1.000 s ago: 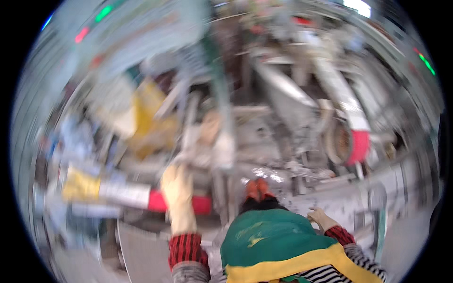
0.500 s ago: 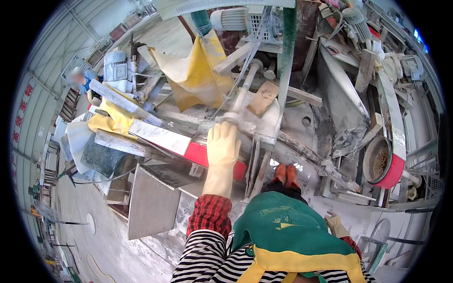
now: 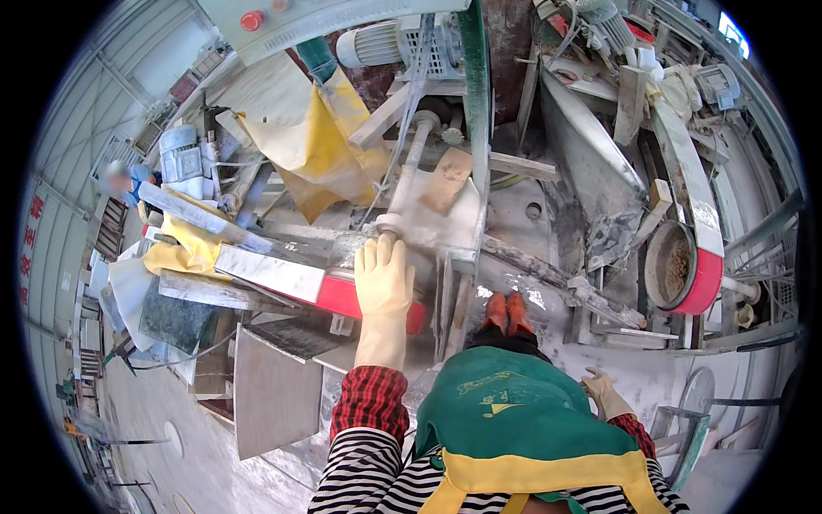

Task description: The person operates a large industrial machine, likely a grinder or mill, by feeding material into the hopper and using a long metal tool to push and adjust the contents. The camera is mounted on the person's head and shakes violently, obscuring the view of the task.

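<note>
My left hand (image 3: 383, 283), in a cream rubber glove, lies flat with fingers stretched forward over the red end (image 3: 342, 295) of a long white bar. Its fingertips reach the near end of a pale shaft (image 3: 409, 176), where the machine part is blurred; whether they touch it I cannot tell. Nothing shows in its grasp, though the underside of the palm is hidden. Down by my right side, next to the green apron (image 3: 514, 398), hangs my right hand (image 3: 605, 394) in a matching glove, its fingers loosely apart and holding nothing.
A yellow sheet (image 3: 321, 150) drapes beyond the shaft, near a grey motor (image 3: 368, 44). At right stands a red-rimmed round pan (image 3: 698, 287) with grainy matter. A grey panel (image 3: 278, 394) juts out at lower left. Another person (image 3: 128, 182) is at far left.
The view has shifted, so the machinery sits further left and a red button shows at the top. My left hand remains stretched over the red end; my right stays by the apron.
</note>
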Action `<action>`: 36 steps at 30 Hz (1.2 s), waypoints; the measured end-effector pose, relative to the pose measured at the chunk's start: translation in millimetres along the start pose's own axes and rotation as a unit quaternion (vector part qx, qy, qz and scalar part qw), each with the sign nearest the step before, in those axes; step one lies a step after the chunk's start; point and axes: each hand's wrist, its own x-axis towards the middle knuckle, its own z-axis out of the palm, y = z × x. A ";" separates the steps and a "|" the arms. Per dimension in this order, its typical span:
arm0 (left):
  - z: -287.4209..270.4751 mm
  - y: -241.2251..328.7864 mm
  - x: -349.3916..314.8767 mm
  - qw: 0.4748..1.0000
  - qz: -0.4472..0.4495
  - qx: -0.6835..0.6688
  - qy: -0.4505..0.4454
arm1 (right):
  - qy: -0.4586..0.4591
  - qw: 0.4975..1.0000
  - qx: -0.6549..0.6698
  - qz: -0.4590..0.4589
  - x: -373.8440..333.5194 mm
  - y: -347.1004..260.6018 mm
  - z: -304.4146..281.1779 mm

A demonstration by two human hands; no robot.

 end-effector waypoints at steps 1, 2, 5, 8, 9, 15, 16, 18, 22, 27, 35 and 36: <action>0.5 0.4 0.0 1.000 0.002 0.004 0.003 | 0.000 1.000 0.002 -0.002 -0.3 -0.2 0.7; 1.3 1.4 -0.4 1.000 0.001 0.001 0.002 | 0.001 1.000 0.007 -0.003 -2.1 -2.8 0.9; 3.1 3.6 -1.2 1.000 0.000 -0.002 0.002 | 0.003 1.000 0.019 0.000 -6.6 -6.4 2.5; 5.5 5.7 -1.3 1.000 0.004 0.003 0.004 | 0.002 1.000 0.021 0.002 -2.0 -3.0 2.7; 5.7 7.1 -0.8 1.000 0.004 0.004 0.001 | -0.001 1.000 0.020 -0.003 0.4 0.1 0.9; 9.9 10.0 -6.0 1.000 0.003 0.010 -0.003 | 0.000 1.000 -0.011 -0.008 2.4 1.0 0.2; 10.4 11.0 -6.2 1.000 0.004 0.010 -0.005 | -0.004 1.000 -0.017 -0.009 3.5 2.8 -1.4; 12.3 12.9 -7.4 1.000 0.007 0.005 0.006 | -0.003 1.000 -0.013 -0.009 3.6 1.5 -0.4; 12.7 15.2 -8.6 1.000 0.017 -0.010 -0.001 | -0.005 1.000 -0.002 -0.006 0.0 -3.1 1.2; 15.6 19.5 -11.3 1.000 0.013 0.006 -0.024 | -0.003 1.000 0.007 -0.004 0.4 -2.0 3.4; 20.8 23.5 -13.7 0.999 0.031 -0.007 -0.029 | -0.005 1.000 -0.002 -0.010 -0.7 -2.8 4.8; 20.1 24.7 -13.9 0.999 0.034 -0.013 -0.025 | -0.007 1.000 -0.006 -0.013 -0.9 -4.3 4.8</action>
